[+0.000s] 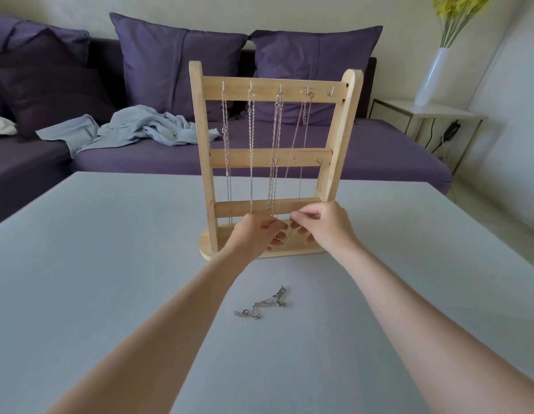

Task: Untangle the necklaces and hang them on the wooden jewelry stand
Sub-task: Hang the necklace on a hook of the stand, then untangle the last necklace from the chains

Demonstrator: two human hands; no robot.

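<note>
While four chains (251, 150) hang on the stand (204, 150), both hands' grips (256, 231) (322, 225) pinching one.

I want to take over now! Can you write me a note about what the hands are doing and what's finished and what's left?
Left hand: grip pinching a thin silver chain low in front of the wooden jewelry stand.
Right hand: grip pinching the same fine chain, which runs up to the fourth hook.
Done: four top hooks carry silver necklaces; the fifth hook is bare.
Left: free the pinched chain so it hangs straight, then untangle the small silver chain pile on the grey table and hang it.
</note>
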